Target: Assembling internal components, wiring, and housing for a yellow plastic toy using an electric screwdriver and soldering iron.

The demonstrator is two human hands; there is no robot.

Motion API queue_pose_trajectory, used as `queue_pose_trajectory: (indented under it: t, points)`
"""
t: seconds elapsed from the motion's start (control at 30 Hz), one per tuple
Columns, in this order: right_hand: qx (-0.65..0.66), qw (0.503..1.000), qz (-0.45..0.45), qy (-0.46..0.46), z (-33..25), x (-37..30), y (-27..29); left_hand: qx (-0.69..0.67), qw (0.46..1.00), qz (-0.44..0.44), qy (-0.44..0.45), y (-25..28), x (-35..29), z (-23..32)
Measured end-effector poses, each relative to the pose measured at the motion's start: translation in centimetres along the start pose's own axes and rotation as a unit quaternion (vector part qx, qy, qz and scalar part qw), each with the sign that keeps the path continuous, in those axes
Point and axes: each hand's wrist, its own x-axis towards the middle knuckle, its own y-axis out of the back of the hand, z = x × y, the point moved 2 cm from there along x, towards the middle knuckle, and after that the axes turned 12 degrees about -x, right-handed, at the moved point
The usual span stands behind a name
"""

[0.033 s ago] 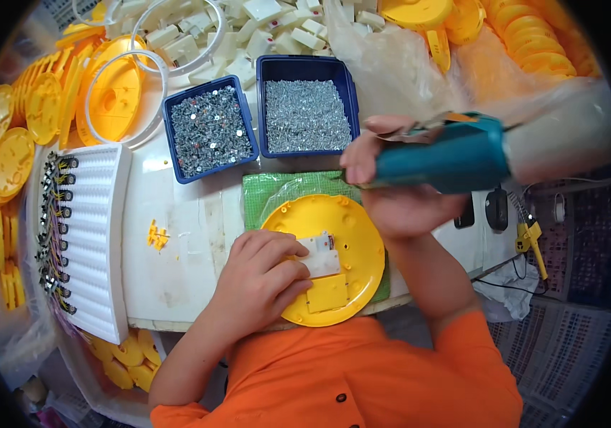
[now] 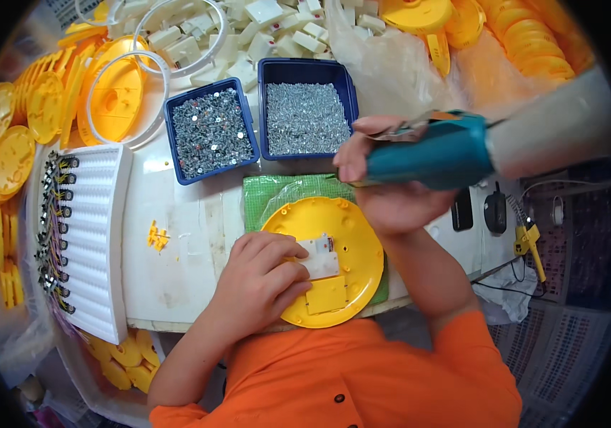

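A yellow round plastic cover point(image 2: 364, 246) lies on a green mat, close against my orange shirt. Set in it is a white plastic box point(image 2: 322, 265), with a yellow rectangular panel point(image 2: 327, 295) just below. My left hand point(image 2: 266, 269) comes over the cover's left side, its curled fingers holding the white box down; the fingertips partly hide the box. Raised above the cover's upper right, my right hand point(image 2: 391, 192) grips a teal electric screwdriver point(image 2: 426, 158), held sideways with its front end to the left. The fingers and blur hide its bit.
Two blue bins, one of silver screws point(image 2: 305, 118) and one of darker small screws point(image 2: 211, 132), stand beyond the mat. A white foam tray point(image 2: 98, 242) with wired parts is at left, near small yellow pieces point(image 2: 157, 235). Yellow covers and white boxes are piled behind.
My right hand has shifted slightly left with the screwdriver. My left hand and the yellow cover stay practically in place.
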Motion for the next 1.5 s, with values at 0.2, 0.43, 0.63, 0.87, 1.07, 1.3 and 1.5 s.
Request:
queue_pose_trajectory:
  t: [0.2,0.43,0.63,0.87,1.07,1.3,1.5]
  points:
    - [-0.153,0.984,-0.065,-0.057,3.4,0.6,-0.5,-0.01,1.0,0.026,0.002,0.1,-0.8,-0.4]
    - [-0.192,0.969,-0.113,-0.102,4.1,0.7,-0.5,-0.037,0.999,0.017,-0.008,-0.4,-1.3,-0.9]
    - [-0.104,0.986,-0.122,-0.04,5.2,1.6,-0.9,-0.048,0.998,0.031,-0.014,-0.4,-1.2,-1.1]
    - [-0.116,0.986,-0.115,-0.018,5.6,1.4,-1.1,-0.065,0.998,-0.011,-0.012,0.5,-0.8,-1.2]
    - [-0.097,0.99,-0.101,0.003,2.3,2.2,-1.8,0.0,0.996,0.086,0.009,2.6,1.6,-2.2]
    - [-0.047,0.991,-0.128,0.006,-1.6,2.5,-3.1,0.098,0.987,0.131,-0.008,2.4,6.8,-4.2]
    - [-0.058,0.992,-0.115,0.018,-3.2,3.3,-3.5,0.151,0.986,0.046,-0.051,1.9,11.0,-7.0]
